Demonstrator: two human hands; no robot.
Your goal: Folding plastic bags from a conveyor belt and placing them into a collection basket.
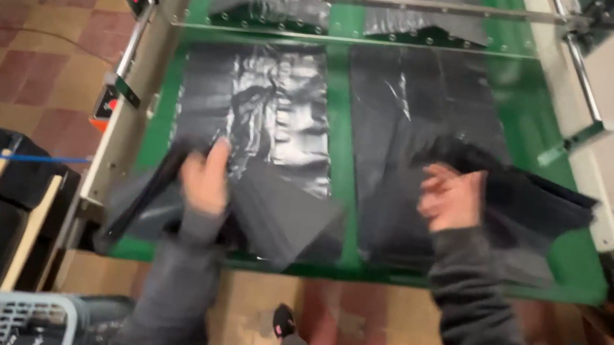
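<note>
Hands (206, 178) (449, 199) grasp black plastic bags (512, 197).

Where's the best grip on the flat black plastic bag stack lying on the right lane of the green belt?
Probably the near edge of the black plastic bag stack, approached from the operator's side: it lies flat and thin, and its far end runs under the machine's clear guard bar.

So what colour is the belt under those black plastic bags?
Green: the belt shows between and around the black plastic bags, seen clearest in the head view.
</note>
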